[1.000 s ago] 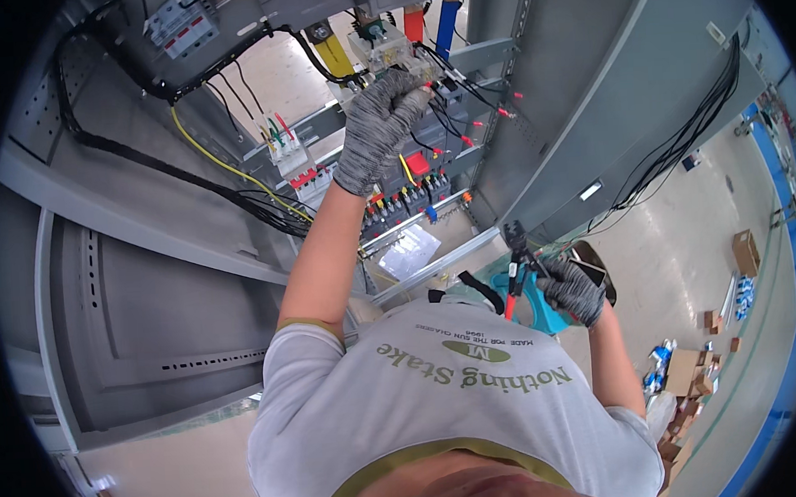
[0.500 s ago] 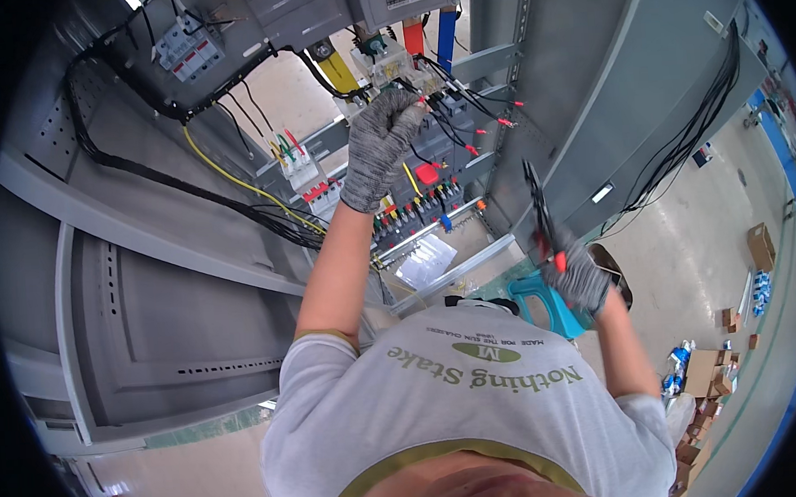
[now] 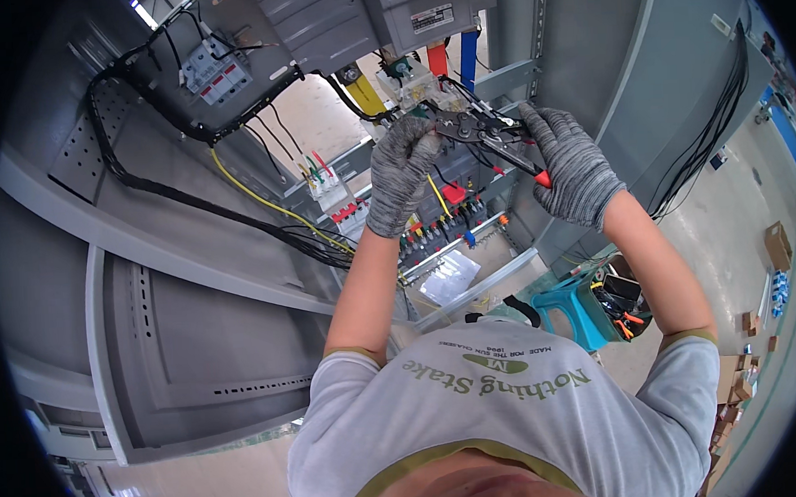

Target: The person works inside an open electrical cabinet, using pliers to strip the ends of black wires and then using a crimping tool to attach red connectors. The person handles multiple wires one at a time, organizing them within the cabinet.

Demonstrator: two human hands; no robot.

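My right hand (image 3: 576,169), in a grey knit glove, grips crimping pliers (image 3: 471,129) by handles with red ends. Their dark metal head points left and meets the fingertips of my left hand (image 3: 401,178). That hand, gloved the same way, is closed in a pinch. It seems to hold the end of a black wire, mostly hidden by the fingers and the tool head. Around and below the pliers hang other black wires, some with red terminals. Whether the jaws press on anything cannot be made out.
Grey cabinet walls surround the work, with a terminal row (image 3: 442,231) below my hands. Red, yellow and blue busbars (image 3: 469,60) stand behind. A small breaker (image 3: 218,71) is at upper left. A turquoise stool (image 3: 574,318) bears an open tool container (image 3: 632,328). Wires hang along the right panel.
My right hand has come up and left from beside the stool, bringing the pliers to my left hand's fingertips. The left hand keeps its pinch. The whole view has shifted slightly.
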